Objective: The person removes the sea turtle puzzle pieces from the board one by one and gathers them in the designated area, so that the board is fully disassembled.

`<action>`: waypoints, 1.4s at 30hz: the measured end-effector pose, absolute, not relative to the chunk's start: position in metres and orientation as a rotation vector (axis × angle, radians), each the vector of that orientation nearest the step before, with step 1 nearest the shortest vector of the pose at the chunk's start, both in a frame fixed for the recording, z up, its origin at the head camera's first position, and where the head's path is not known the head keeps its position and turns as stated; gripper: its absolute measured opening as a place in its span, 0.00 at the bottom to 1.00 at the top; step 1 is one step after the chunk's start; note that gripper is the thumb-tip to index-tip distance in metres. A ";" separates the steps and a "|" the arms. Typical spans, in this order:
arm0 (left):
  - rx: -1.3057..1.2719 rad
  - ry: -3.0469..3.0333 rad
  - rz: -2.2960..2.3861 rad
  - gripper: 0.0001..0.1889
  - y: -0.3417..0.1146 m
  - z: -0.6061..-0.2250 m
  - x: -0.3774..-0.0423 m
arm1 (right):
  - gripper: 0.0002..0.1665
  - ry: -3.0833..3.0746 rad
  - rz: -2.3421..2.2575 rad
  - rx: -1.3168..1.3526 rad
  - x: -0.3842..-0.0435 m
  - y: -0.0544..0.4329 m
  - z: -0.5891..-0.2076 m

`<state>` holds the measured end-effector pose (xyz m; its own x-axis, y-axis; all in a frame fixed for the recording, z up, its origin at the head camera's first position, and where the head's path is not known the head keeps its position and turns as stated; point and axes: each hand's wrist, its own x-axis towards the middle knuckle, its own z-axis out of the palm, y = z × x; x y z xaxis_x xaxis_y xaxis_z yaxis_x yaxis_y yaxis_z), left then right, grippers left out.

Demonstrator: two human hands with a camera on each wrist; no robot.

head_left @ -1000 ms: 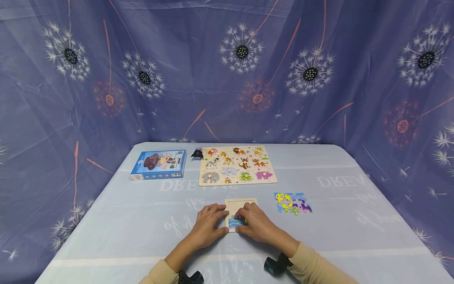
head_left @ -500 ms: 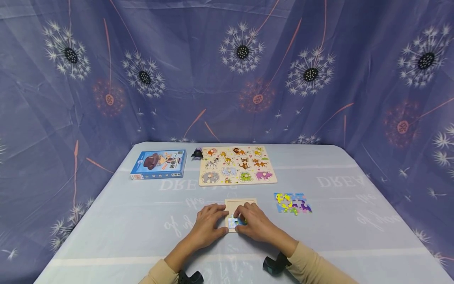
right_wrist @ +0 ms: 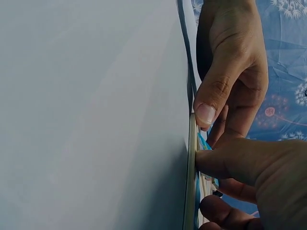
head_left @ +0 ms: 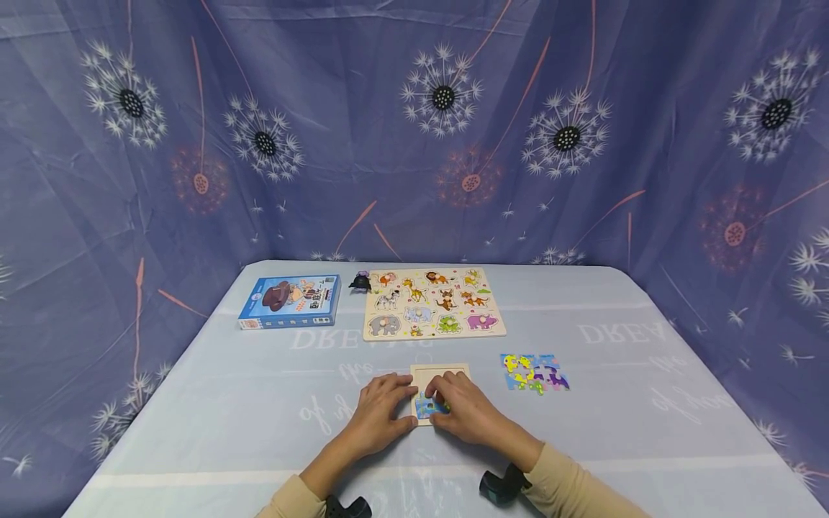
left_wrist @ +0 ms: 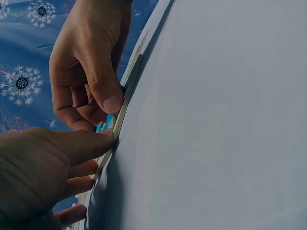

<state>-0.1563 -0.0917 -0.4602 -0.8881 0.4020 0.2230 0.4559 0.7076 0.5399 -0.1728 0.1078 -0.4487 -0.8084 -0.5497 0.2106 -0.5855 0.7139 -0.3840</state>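
A small wooden puzzle tray (head_left: 440,368) lies in front of me with blue jigsaw pieces in its near part. My left hand (head_left: 378,410) rests along the tray's left side, thumb near the close corner and fingers fairly straight. Over the near part of the tray, my right hand (head_left: 468,409) has thumb and index finger bent about a blue jigsaw piece (head_left: 422,409), pinching it. In the left wrist view the blue piece (left_wrist: 110,118) sticks up slightly at the right thumb's tip. The right fingers hide much of the pieces behind them.
Several joined jigsaw pieces (head_left: 534,372), yellow, purple and blue, lie to the right of the tray. Farther back are an animal peg puzzle board (head_left: 434,334), a small black figure (head_left: 360,281) and a blue box (head_left: 288,301). A dandelion curtain (head_left: 363,129) hangs behind the table.
The blue piece at the tray's near left flashed pale half a second ago and shows blue again now, its tilt having shifted under the right fingers. Both hands stay nearly in place.
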 end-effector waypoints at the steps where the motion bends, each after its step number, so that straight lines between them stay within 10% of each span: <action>1: -0.710 -2.820 -0.930 0.24 -0.092 -0.460 -0.156 | 0.17 -2.828 0.670 0.945 -0.173 0.108 -0.449; 42: -0.707 -2.832 -0.931 0.24 -0.091 -0.460 -0.157 | 0.15 -2.804 0.917 0.641 -0.165 0.189 -0.446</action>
<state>-0.1571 -0.0905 -0.4603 -0.8906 0.4026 0.2117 0.4497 0.7092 0.5430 -0.1646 0.1885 -0.4463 -0.9027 -0.3555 0.2425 -0.4300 0.7265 -0.5360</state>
